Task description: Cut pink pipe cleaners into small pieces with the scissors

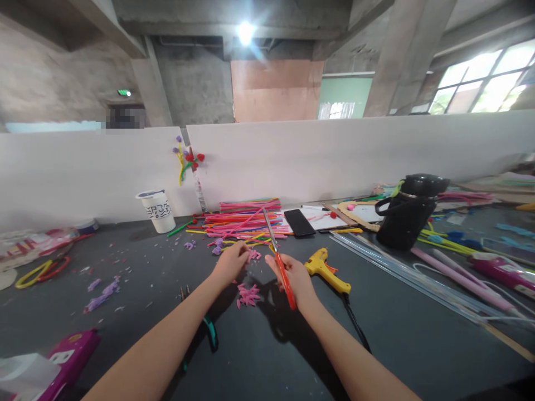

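Observation:
Scissors [285, 281] with red handles are gripped in my right hand [298, 278], their narrow metal blades pointing up and away. My left hand [232, 262] is closed, its fingertips together beside a few short pink fuzzy pieces [253, 254]; whether it pinches one of them I cannot tell. Between my forearms lies a small pile of cut pink pipe cleaner pieces [248, 295]. Beyond my hands is a bundle of long pink and red pipe cleaners [242, 221]. Pliers with teal handles [211, 332] are partly hidden under my left forearm.
A yellow glue gun [326, 270] with a black cord lies right of my right hand. Behind are a phone [299, 223], a white cup [156, 211] and a black jug [407, 214]. Clear glue sticks [397, 273] stretch across the right. Purple scraps [103, 294] lie left.

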Tool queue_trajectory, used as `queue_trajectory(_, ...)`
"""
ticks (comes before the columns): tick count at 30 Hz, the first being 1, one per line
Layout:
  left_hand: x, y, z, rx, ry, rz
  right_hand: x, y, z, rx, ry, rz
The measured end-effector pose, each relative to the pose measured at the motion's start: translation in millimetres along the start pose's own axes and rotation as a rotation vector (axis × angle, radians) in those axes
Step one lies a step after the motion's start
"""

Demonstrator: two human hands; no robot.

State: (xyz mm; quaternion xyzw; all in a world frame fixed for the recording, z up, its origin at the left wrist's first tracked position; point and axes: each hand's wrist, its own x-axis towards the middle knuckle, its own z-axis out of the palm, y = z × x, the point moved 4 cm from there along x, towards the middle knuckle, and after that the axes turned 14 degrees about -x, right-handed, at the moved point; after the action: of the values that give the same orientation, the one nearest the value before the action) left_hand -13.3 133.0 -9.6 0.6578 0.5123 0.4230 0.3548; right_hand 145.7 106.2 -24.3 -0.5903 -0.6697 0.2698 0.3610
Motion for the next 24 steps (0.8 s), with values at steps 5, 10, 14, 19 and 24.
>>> queue_trajectory(5, -44.2, 9.2, -29.3, -0.279, 0.014, -0.116, -10.6, -15.7, -5.4, -0.032, 0.010, -0.001)
queue_trajectory(10, -81.3, 15.6, -19.9, -0.852, -0.016, -0.307, -28.3, -41.9, 6.9, 0.101, -0.170, -0.029)
queue_trajectory(14, -90.5, 23.4, -5.8, -0.932, -0.121, -0.303, -40.8, -54.2, 19.8, 0.220, -0.290, -0.004)
queue_trajectory(19, -92.3, 25.4, -6.4, -0.890, -0.184, -0.323, -47.1, -58.2, 18.9, 0.296, -0.294, 0.019)
queue_trajectory(24, -91.9, 23.4, -13.1, -0.768, -0.112, -0.320, -45.1, -55.8, 15.1, 0.292, -0.321, -0.007)
